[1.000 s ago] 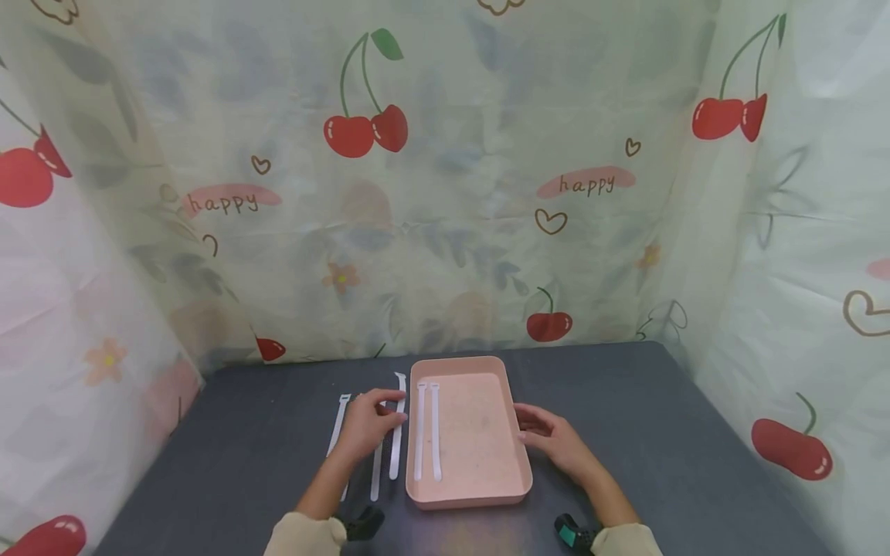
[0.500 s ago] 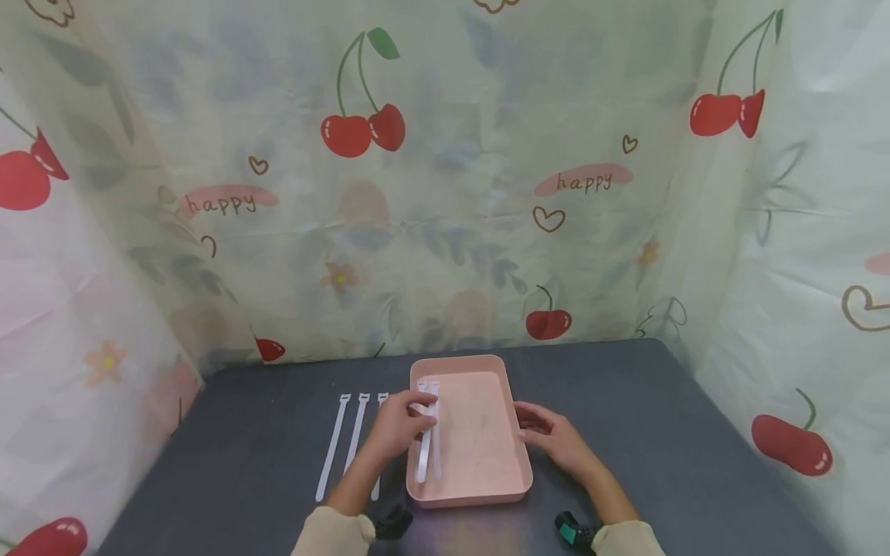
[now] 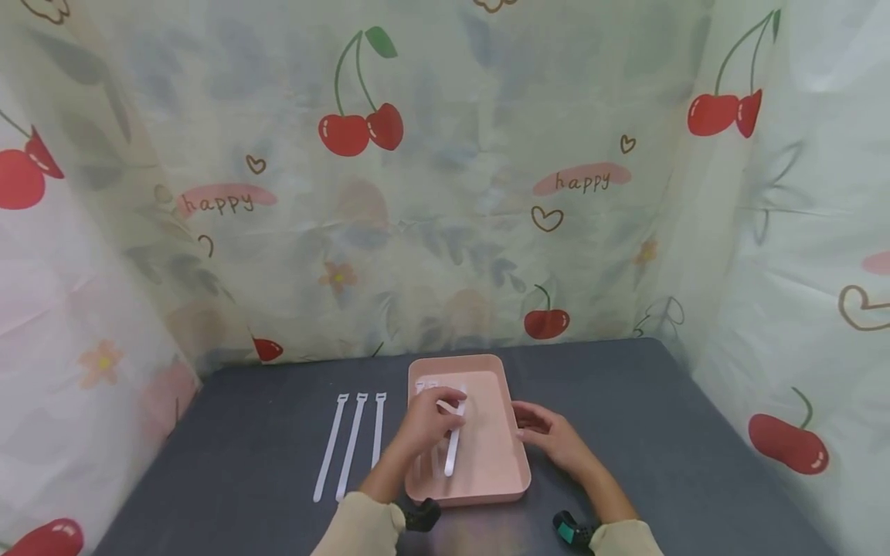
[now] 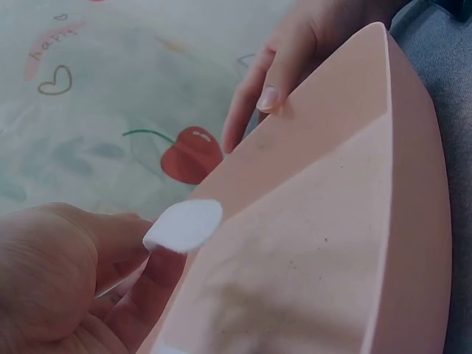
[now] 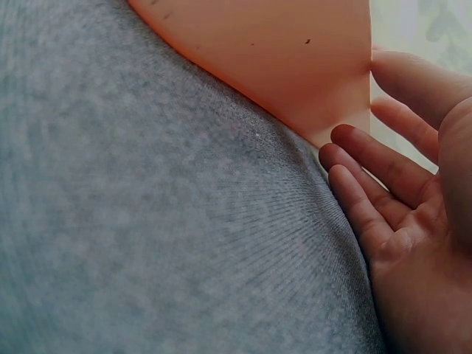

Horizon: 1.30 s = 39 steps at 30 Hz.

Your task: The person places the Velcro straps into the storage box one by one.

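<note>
My left hand [image 3: 426,419] is over the pink tray [image 3: 487,467], pinching a white strap-like cable tie [image 3: 455,449] between thumb and fingers. In the left wrist view the rounded end of this cable tie [image 4: 186,225] sticks out past the fingertips, above the tray floor. Two more white cable ties [image 3: 434,384] lie along the tray's left side, partly covered by the left hand. My right hand [image 3: 554,440] is at the tray's right wall. Its fingertips touch the outside of the wall in the right wrist view [image 5: 413,177], with fingers loosely extended.
Three white cable ties [image 3: 352,444] with slotted heads lie side by side on the dark grey table [image 3: 598,386], left of the tray. A curtain [image 3: 445,193] printed with cherries stands behind the table and at both sides.
The left hand has carried the cable tie from the table left of the tray, rightward over the two ties inside, to the tray's middle. The right hand stays at the tray's wall.
</note>
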Available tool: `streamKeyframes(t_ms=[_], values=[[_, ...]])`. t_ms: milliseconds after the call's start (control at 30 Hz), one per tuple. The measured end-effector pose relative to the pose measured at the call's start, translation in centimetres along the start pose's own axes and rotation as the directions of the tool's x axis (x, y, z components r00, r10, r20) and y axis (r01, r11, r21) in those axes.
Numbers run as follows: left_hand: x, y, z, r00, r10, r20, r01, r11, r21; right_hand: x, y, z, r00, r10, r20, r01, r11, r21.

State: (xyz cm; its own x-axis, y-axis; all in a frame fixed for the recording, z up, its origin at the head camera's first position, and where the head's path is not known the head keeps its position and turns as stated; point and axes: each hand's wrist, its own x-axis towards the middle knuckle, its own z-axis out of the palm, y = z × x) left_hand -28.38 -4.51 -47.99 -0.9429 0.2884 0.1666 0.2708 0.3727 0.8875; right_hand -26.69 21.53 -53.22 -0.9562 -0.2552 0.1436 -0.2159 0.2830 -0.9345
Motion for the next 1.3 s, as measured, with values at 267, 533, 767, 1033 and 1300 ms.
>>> streamKeyframes(t_ms=[267, 533, 767, 1033, 1300], values=[[0.4, -0.6, 0.8, 0.998, -0.06, -0.024, 0.06, 0.998, 0.026, 0.0, 0.1, 0.0, 1.0, -0.011, 0.004, 0.011, 1.0, 0.007], [0.4, -1.3, 1.4, 0.995, -0.096, -0.024, 0.098, 0.99, 0.097, 0.1, 0.2, 0.0, 1.0, 0.001, -0.002, -0.001, 1.0, 0.005], [0.5, -1.6, 1.8, 0.995, -0.096, -0.041, 0.102, 0.977, 0.185, 0.0, 0.1, 0.1, 1.0, 0.023, -0.005, -0.023, 1.0, 0.007], [0.3, -1.6, 1.8, 0.994, -0.109, -0.02, 0.11, 0.963, 0.248, -0.6, -2.4, 0.3, 0.999, 0.029, 0.014, -0.029, 1.0, 0.01], [0.3, -0.7, 1.3, 0.995, -0.095, 0.027, 0.081, 0.944, 0.319, -0.1, -0.3, 0.2, 1.0, -0.02, 0.002, 0.02, 1.0, 0.024]])
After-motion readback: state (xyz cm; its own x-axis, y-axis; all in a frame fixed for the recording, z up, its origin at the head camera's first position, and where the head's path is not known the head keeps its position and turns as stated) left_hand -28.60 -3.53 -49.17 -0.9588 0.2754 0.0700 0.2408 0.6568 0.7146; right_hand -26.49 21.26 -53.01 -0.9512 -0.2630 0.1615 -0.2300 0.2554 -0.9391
